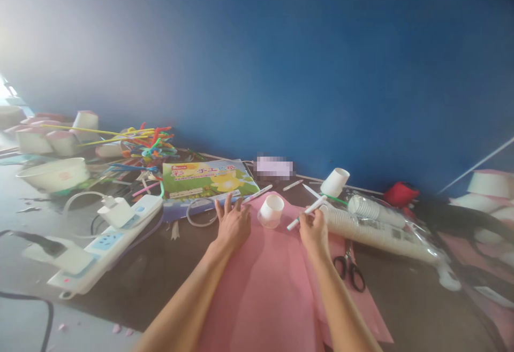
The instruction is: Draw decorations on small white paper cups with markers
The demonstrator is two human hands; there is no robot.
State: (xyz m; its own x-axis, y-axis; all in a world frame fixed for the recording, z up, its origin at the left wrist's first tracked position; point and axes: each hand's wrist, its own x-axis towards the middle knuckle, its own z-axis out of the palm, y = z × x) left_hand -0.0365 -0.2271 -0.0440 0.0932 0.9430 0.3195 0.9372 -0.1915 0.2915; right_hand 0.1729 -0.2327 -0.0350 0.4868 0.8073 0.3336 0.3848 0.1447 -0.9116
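My left hand [233, 223] rests with its fingers spread on the left edge of a large pink paper sheet [267, 288]. Pinched in my right hand [314, 232] is a white marker [307, 212], slanting up to the right over the sheet's right edge. Between the hands a white paper cup [271, 211] stands on the sheet, its opening upward. Another white pen [257, 194] lies just beyond my left hand's fingertips.
Black scissors [350, 272] and a sleeve of stacked cups [377, 231] lie to the right. A power strip [108, 247], a craft paper pack [209, 181] and a white bowl [54, 175] are at the left. Behind rises a blue wall [281, 63].
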